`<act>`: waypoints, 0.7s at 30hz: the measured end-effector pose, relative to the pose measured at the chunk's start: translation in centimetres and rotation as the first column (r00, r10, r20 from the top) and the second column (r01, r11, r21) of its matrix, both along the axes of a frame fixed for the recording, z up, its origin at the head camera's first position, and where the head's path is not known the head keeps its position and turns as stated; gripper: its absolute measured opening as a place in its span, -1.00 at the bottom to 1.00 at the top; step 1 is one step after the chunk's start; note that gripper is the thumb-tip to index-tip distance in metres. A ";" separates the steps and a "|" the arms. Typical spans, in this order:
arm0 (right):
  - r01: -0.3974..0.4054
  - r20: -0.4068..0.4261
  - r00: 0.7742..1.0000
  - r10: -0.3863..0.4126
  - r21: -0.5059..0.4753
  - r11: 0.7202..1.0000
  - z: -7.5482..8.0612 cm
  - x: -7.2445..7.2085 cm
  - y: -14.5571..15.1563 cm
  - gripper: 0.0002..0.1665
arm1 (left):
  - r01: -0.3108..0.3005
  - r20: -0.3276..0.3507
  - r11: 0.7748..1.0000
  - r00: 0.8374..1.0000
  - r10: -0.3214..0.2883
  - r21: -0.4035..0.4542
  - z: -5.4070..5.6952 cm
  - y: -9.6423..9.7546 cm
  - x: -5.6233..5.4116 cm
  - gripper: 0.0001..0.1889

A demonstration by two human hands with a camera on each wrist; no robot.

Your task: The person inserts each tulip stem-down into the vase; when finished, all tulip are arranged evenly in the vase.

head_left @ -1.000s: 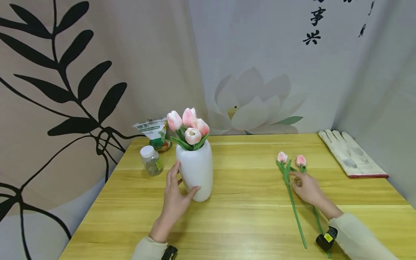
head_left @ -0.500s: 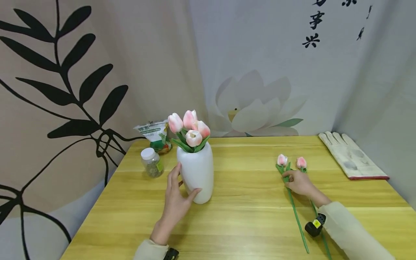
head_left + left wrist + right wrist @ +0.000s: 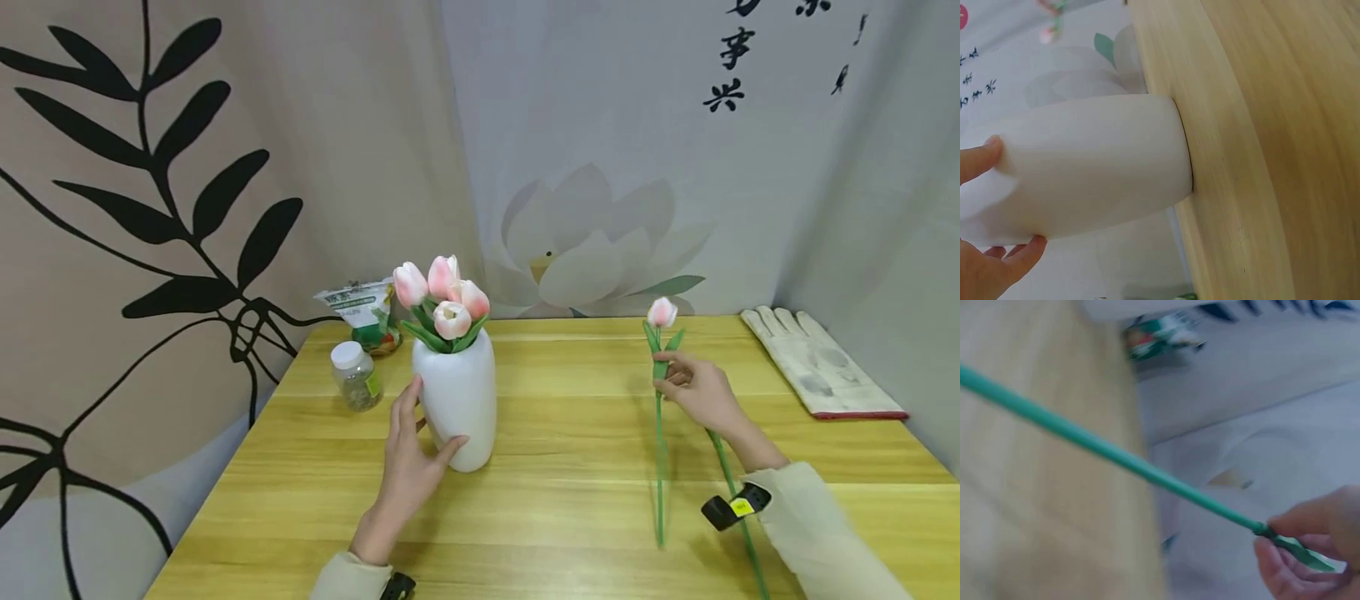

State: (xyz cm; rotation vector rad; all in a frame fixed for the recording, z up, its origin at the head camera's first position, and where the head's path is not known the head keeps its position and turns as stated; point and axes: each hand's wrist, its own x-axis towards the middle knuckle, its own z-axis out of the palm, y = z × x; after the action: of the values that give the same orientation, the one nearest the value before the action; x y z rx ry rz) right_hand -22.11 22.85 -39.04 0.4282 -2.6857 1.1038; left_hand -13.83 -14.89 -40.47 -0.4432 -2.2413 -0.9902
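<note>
A white vase [image 3: 456, 417] stands upright on the table with several pink-and-white tulips [image 3: 452, 319] in its mouth. My left hand [image 3: 408, 471] grips its lower side, thumb in front and fingers on the left; the left wrist view shows the vase's base on the wood. Over the table's right half, my right hand [image 3: 701, 396] pinches a single tulip [image 3: 662, 313] by the leafy part below its bloom, and the green stem [image 3: 1110, 452] hangs down. A second tulip's stem [image 3: 731, 479] lies under my right forearm, its bloom hidden behind the hand.
Left of the vase stand a small clear jar [image 3: 357, 383] with a white lid and a green-and-white bag [image 3: 367, 312]. A pale work glove [image 3: 821, 362] lies at the table's right edge. A printed curtain [image 3: 585, 125] hangs behind the table [image 3: 555, 500].
My right hand has taken hold of the left one of the two loose tulips and raised it, its stem swinging more upright. My left hand stays on the vase.
</note>
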 end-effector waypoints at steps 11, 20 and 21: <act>-0.153 -0.528 0.845 -0.084 -0.389 0.908 12.1 2.4 -8.4 -0.57 | -0.001 0.003 1.000 1.000 0.001 -0.001 -0.2 0.0 0.1 0.04; -0.460 -0.730 0.659 -0.179 -0.580 0.673 20.0 3.7 -13.3 -0.59 | 0.002 -0.007 1.000 1.000 -0.002 -0.003 -0.1 0.0 -0.1 0.04; -0.482 -0.738 0.650 -0.182 -0.586 0.652 20.3 3.9 -13.6 -0.59 | 0.000 -0.012 1.000 1.000 0.000 -0.006 -0.2 0.0 -0.1 0.04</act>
State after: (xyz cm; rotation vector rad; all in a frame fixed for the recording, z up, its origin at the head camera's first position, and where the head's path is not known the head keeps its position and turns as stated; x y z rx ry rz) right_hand -18.25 9.22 -18.69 0.7627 -1.2968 1.5240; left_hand -13.90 -14.93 -40.64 -0.4504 -2.2338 -0.9788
